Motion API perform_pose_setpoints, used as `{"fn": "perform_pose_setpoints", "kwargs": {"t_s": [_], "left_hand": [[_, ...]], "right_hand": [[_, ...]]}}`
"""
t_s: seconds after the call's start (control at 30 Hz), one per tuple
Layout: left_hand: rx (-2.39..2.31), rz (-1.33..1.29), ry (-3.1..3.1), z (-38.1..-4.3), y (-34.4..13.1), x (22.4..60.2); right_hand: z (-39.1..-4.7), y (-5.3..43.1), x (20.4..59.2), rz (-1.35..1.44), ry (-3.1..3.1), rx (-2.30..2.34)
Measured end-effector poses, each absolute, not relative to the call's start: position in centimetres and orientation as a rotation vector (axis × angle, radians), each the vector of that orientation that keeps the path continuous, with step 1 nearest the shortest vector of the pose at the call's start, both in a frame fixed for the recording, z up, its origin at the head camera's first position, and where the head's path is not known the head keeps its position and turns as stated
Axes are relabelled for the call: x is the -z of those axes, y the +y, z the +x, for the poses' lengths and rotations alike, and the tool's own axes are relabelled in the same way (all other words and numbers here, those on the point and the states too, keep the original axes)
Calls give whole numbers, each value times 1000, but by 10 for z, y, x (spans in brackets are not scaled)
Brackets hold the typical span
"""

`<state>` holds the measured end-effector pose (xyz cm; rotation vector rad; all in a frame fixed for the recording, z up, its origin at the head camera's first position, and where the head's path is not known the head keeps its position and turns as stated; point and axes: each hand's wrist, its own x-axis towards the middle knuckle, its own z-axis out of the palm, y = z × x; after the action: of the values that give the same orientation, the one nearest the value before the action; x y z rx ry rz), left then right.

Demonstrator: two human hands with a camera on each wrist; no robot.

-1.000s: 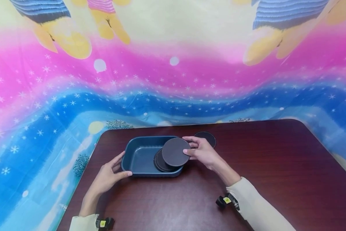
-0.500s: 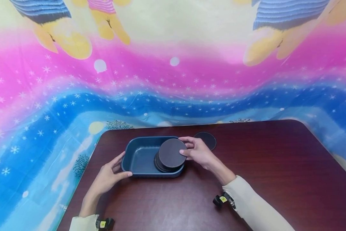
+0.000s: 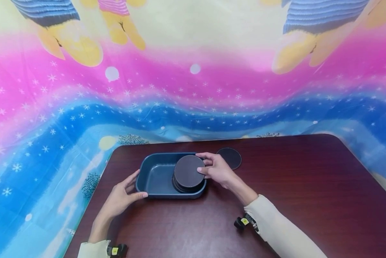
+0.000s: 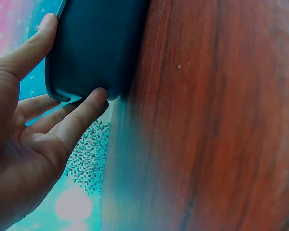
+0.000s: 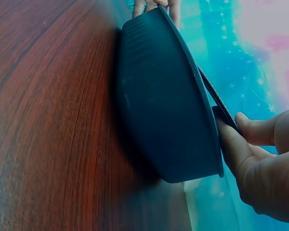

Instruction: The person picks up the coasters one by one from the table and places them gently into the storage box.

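Observation:
A dark blue rectangular container (image 3: 155, 181) with rounded corners sits on the table. My left hand (image 3: 119, 197) grips its left end, the thumb along the near rim and the fingers against the end wall, as the left wrist view shows. Between the thumb and fingers of my right hand (image 3: 219, 172) is a dark round coaster (image 3: 187, 171). It tilts over the container's right end, and its edge (image 5: 214, 94) shows just above the rim in the right wrist view. Several more coasters (image 3: 177, 187) lie stacked beneath it inside, mostly covered.
Another dark round coaster (image 3: 231, 158) lies flat on the table behind my right hand. The reddish-brown wooden table (image 3: 296, 179) extends to the right and front. A printed curtain (image 3: 193, 96) hangs along the back edge. Each wrist wears a black strapped camera.
My right hand has moved left with the coaster, bringing it from the container's right edge to above the stack. The left hand and container have stayed in place.

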<state>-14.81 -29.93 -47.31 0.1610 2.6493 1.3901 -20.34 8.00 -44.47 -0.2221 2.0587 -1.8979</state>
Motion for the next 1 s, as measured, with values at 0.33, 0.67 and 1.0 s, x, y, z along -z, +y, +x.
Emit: {"fn": "perform_pose_setpoints", "kwargs": {"t_s": [0.33, 0.67, 1.0], "left_hand": [[-1403, 173, 2637, -148, -300, 474], [-1388, 175, 2651, -148, -300, 474], [-1377, 173, 2658, -148, -300, 474]], "right_hand": [[-203, 74, 443, -216, 2068, 1896], [-207, 69, 444, -203, 2137, 1857], [-208, 66, 445, -174, 2215, 1784]]}}
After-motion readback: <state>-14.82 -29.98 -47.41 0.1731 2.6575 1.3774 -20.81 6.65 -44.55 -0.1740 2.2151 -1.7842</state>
